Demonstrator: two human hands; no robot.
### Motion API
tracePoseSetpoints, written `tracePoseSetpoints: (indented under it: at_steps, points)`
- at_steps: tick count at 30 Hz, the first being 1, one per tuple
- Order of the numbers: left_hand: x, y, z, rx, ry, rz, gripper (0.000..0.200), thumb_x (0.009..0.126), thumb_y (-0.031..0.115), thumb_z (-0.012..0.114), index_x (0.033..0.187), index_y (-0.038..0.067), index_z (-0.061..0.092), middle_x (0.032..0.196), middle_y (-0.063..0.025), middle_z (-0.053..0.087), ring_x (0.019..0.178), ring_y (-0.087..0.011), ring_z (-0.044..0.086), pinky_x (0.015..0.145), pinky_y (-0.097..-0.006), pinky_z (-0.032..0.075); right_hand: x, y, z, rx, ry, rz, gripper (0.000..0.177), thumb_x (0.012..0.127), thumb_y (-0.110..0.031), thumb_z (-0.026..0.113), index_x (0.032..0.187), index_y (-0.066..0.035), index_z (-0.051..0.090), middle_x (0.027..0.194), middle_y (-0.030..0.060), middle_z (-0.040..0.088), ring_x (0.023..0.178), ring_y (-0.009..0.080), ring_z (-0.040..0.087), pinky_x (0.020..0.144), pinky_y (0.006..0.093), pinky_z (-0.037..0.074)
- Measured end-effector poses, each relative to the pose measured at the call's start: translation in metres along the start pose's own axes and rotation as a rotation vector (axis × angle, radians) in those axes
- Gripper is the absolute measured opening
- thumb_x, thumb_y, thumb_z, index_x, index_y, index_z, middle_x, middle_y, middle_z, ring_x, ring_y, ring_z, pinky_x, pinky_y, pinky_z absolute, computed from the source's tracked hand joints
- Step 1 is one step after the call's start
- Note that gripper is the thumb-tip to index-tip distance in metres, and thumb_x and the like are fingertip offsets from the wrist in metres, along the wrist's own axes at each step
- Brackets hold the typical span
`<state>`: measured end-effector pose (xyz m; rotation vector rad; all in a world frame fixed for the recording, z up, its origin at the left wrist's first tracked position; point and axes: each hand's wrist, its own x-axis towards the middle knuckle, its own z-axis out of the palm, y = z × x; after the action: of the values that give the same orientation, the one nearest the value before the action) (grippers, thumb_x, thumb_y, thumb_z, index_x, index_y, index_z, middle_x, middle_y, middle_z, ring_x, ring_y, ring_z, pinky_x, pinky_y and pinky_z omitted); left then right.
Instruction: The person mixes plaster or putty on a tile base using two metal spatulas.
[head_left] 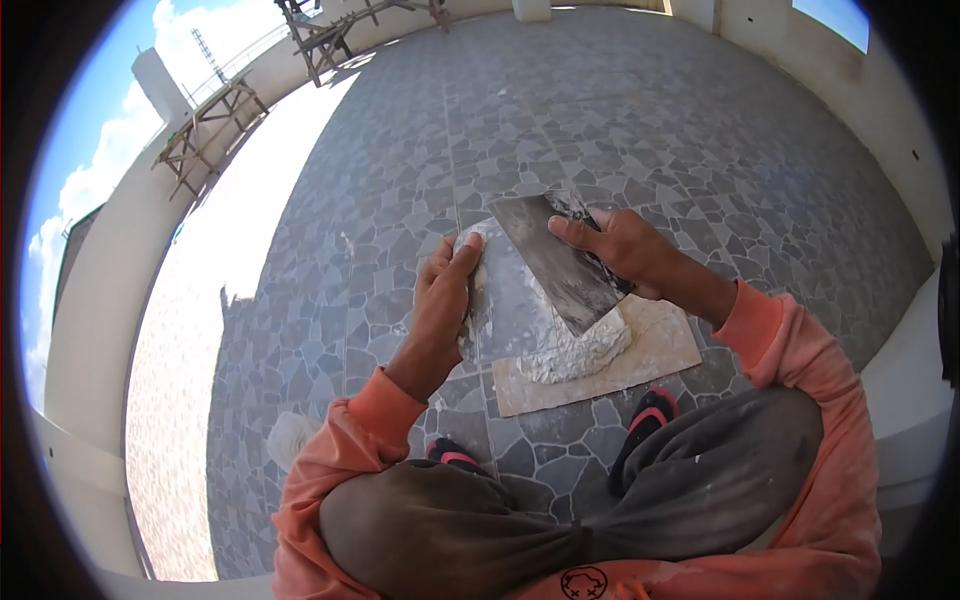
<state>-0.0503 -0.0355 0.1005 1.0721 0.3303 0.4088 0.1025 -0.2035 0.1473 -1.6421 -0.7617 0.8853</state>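
Observation:
My left hand [445, 295] is closed on the left edge of a flat grey plate [500, 295], thumb on top. White paste is smeared along the plate's edges. In my right hand [632, 252] is a wide scraper [550, 258], its metal blade tilted over the plate and streaked with white residue. The thumb presses on the blade near its dark, paste-crusted edge. Below both tools, a heap of white paste [580, 358] rests on a tan board [660, 345] lying on the floor. The scraper covers part of the plate and heap.
Stone-patterned tiles [400, 180] spread around me. My feet [650, 412] are close to the board's near edge. A whitish round object [292, 437] sits left of my knee. Wooden trestles [210, 135] stand by the low wall [100, 290], beyond a sunlit strip.

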Motion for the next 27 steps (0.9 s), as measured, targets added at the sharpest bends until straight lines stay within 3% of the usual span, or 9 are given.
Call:
tracePoseSetpoints:
  at_steps: [8,14,17,20,27]
  points:
    - [0.003,0.003,-0.004,-0.017,0.035,0.053,0.028,0.101,0.026,0.052,0.114,0.002,0.051,0.095,-0.0038,0.061,0.074,-0.0073,0.063,0.064,-0.0232,0.057,-0.005,-0.003,-0.004,0.028,-0.013,-0.013,0.059,0.089,-0.045,0.069,0.105,0.011,0.06,0.085,0.0121,0.065,0.07,0.014,0.066,0.058,0.0267,0.057]
    - [0.001,0.011,-0.005,-0.02,0.074,0.081,0.029,0.101,0.026,0.053,0.116,0.002,0.052,0.095,-0.0031,0.062,0.074,-0.007,0.062,0.064,-0.0228,0.056,-0.005,0.0,-0.01,-0.129,-0.054,0.065,0.057,0.09,-0.043,0.069,0.106,0.01,0.06,0.085,0.0123,0.065,0.068,0.014,0.067,0.056,0.0254,0.057]
    - [0.002,0.005,-0.01,-0.001,0.048,0.077,0.029,0.101,0.026,0.053,0.117,0.002,0.052,0.095,-0.0029,0.062,0.075,-0.0068,0.062,0.064,-0.023,0.056,-0.006,-0.001,-0.004,0.059,-0.032,-0.005,0.058,0.089,-0.043,0.07,0.106,0.011,0.06,0.084,0.0126,0.065,0.067,0.0142,0.067,0.055,0.0248,0.057]
    - [0.001,0.009,-0.007,-0.01,0.08,0.111,0.029,0.101,0.026,0.053,0.116,0.002,0.053,0.095,-0.0027,0.062,0.075,-0.0066,0.062,0.064,-0.023,0.055,-0.003,0.0,-0.009,-0.067,-0.038,0.081,0.06,0.088,-0.044,0.071,0.106,0.013,0.059,0.084,0.0135,0.065,0.067,0.0144,0.067,0.055,0.025,0.057]
    - [0.002,0.013,-0.013,0.005,0.087,0.14,0.027,0.1,0.027,0.054,0.113,0.003,0.053,0.09,-0.0021,0.063,0.072,-0.0065,0.062,0.063,-0.0231,0.055,-0.006,0.001,-0.015,-0.112,-0.09,0.067,0.06,0.087,-0.043,0.072,0.105,0.013,0.06,0.085,0.0143,0.066,0.068,0.0147,0.067,0.056,0.0251,0.057]
